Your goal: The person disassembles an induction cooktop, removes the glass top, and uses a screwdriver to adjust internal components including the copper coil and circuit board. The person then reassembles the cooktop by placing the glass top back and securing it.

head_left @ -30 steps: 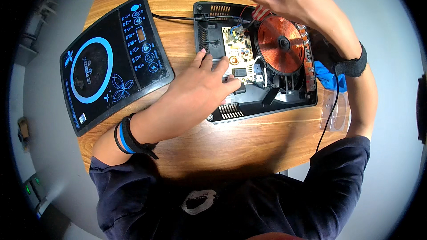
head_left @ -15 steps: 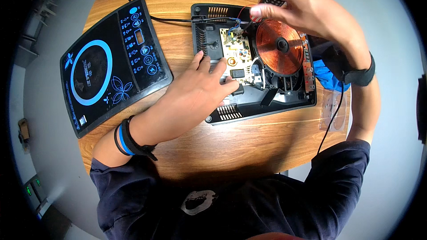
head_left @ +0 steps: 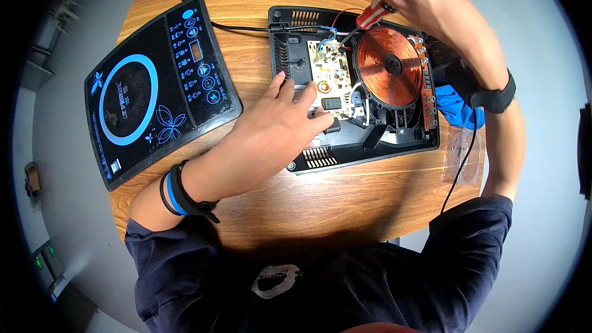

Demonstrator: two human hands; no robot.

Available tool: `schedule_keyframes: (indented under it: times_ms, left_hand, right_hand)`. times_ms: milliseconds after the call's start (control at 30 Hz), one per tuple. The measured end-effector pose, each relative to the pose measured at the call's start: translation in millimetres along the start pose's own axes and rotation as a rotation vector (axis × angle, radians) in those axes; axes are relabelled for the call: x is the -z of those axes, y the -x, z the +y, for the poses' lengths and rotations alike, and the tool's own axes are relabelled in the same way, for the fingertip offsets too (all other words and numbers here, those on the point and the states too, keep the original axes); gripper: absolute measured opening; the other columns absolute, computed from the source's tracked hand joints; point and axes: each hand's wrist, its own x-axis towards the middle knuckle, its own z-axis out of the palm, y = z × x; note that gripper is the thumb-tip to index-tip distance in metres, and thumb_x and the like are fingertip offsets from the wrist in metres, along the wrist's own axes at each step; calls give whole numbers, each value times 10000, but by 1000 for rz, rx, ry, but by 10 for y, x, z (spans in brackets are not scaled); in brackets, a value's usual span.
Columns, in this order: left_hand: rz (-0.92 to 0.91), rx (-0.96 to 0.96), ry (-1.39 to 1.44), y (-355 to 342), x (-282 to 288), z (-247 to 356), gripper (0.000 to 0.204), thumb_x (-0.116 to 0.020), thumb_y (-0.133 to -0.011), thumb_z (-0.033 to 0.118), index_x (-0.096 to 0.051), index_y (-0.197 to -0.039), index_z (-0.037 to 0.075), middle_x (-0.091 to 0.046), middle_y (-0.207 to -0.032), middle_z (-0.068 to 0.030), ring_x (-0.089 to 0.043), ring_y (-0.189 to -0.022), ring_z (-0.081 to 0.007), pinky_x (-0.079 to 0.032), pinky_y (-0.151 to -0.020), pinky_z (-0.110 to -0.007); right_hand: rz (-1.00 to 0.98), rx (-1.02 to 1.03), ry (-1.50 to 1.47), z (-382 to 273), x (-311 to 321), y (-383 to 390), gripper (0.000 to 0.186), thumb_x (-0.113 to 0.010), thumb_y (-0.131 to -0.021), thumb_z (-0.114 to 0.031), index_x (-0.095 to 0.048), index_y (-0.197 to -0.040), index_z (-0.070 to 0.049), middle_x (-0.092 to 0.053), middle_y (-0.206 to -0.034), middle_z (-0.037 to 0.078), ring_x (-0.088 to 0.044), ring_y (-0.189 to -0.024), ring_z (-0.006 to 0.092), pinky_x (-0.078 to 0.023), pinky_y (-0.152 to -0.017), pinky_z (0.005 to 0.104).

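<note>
An opened induction cooker base (head_left: 364, 160) lies on the wooden table, with a copper coil (head_left: 388, 66) and a cream circuit board (head_left: 331, 68) inside. My left hand (head_left: 274, 117) rests with fingers spread on the near-left part of the base, its fingertips beside the board's edge. It holds nothing. Above the far side, my right hand (head_left: 428, 0) grips a screwdriver (head_left: 372, 13) by its red and white handle. The shaft slants down to the left, to the board's far edge beside the coil. Its exact tip is hard to make out among the blue and red wires.
To the left lies the cooker's black glass top (head_left: 163, 92) with blue markings. A black power cord (head_left: 240, 27) enters the base from the left. A blue cloth (head_left: 459, 110) and a clear plastic piece (head_left: 462, 154) lie at the right edge of the wooden table (head_left: 277, 209).
My right hand has tipped the screwdriver so that its handle and shaft now show, pointing down at the board's far edge. The base has shifted very slightly right. My left hand keeps its place.
</note>
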Motion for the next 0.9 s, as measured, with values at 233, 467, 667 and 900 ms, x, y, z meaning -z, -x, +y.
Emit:
schedule_keyframes:
  times_ms: [233, 467, 667, 900]
  left_hand:
    - [16, -6, 24, -3, -9, 1, 443, -755, -1060, 258, -647, -1451, 82, -562, -1586, -299, -584, -1448, -492, -400, -1311, -634]
    - [-22, 2, 0, 20, 1, -13, 439, -752, -1061, 249, -652, -1454, 82, -566, -1575, -298, -585, -1441, -505, -388, -1318, -637]
    - [10, -15, 21, 8, -13, -22, 396, -752, -1058, 221, -660, -1415, 77, -576, -1541, -304, -592, -1418, -518, -375, -1324, -643]
    - [-9, -3, -3, 18, -32, -25, 376, -754, -1053, 228, -671, -1388, 78, -575, -1534, -304, -592, -1412, -513, -374, -1322, -650]
  right_hand:
    - [-4, 349, -372, -7, -30, -60, 272, -714, -1117, -265, -696, -1178, -1, -729, -1035, 164, -765, -947, 281, -665, -814, 389]
    - [-142, -109, 48, -287, 200, -34, 380, -646, -1169, -405, -683, -1124, -30, -716, -895, 126, -725, -718, 257, -625, -691, 393]
    - [149, 319, -406, -100, -148, -42, 289, -858, -991, -211, -707, -1148, -21, -770, -906, 192, -810, -913, 395, -659, -799, 449]
    - [-79, -98, 8, -447, 72, -34, 292, -828, -1006, -147, -689, -1244, -49, -721, -1357, 187, -769, -1179, 317, -645, -949, 415]
